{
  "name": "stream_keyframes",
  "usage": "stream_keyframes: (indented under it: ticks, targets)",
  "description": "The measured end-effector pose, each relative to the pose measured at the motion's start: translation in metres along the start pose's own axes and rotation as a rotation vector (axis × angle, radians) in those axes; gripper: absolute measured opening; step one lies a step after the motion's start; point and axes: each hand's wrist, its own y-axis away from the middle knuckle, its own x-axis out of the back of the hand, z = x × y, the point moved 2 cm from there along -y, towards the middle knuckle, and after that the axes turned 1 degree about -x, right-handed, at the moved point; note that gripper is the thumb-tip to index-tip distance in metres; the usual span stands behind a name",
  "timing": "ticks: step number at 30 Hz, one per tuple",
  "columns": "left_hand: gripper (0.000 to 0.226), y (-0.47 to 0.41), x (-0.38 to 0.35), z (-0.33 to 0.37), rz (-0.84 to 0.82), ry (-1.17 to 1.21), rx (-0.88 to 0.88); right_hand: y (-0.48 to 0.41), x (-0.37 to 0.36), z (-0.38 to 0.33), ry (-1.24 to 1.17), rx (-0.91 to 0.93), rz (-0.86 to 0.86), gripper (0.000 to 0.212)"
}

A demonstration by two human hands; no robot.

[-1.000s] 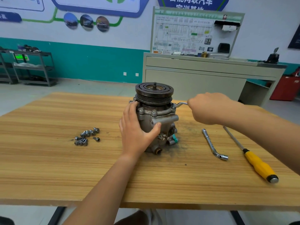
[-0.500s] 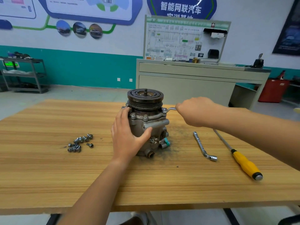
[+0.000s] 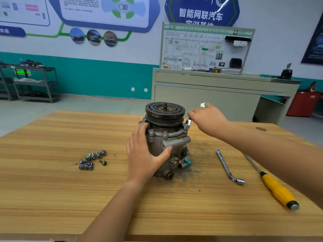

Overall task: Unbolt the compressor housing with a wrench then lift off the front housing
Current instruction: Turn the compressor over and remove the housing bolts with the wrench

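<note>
A grey metal compressor stands upright on the wooden table, its dark grooved pulley on top. My left hand wraps the left side of the housing, thumb across the front. My right hand grips a silver wrench whose lower end sits over a bolt on the right flange; its other end pokes out above my fingers. More bolts show along the front flange.
Several loose bolts lie on the table left of the compressor. To the right lie an L-shaped socket wrench and a yellow-handled screwdriver. A grey cabinet with a display board stands behind the table.
My right hand has swung the wrench handle away from me and upward, so its free end now shows above my fingers. My left hand stays on the housing.
</note>
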Motion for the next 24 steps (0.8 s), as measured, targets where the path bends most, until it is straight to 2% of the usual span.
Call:
stream_keyframes:
  ticks: [4,6,8,10,13,18,21,24]
  targets:
    - [0.087,0.001,-0.001,-0.001,0.009,0.007,-0.009,-0.012,-0.005,-0.002,-0.078,0.022,0.145,0.032]
    - [0.087,0.001,-0.002,-0.001,0.007,0.01,-0.011,-0.004,-0.003,0.006,-0.222,-0.099,0.223,0.031]
    - [0.088,0.001,-0.002,-0.003,0.008,0.014,-0.007,0.015,0.001,0.013,-0.524,-0.313,0.331,0.026]
    - [0.087,0.001,-0.002,-0.004,0.006,0.024,-0.008,0.037,0.001,0.011,-0.683,-0.395,0.356,0.026]
    - [0.085,0.001,-0.001,-0.005,0.004,0.044,-0.017,0.067,-0.002,0.0,-0.578,-0.297,0.226,0.025]
    - [0.074,0.007,0.007,-0.001,-0.008,0.146,-0.029,0.084,-0.004,-0.005,-0.412,-0.251,0.042,0.027]
    - [0.08,0.01,0.011,-0.007,-0.088,0.09,-0.056,0.078,0.0,-0.004,-0.364,-0.256,-0.015,0.034]
    - [0.081,0.011,0.012,-0.011,-0.083,0.08,-0.085,0.068,0.012,-0.005,-0.268,-0.203,-0.036,0.04]
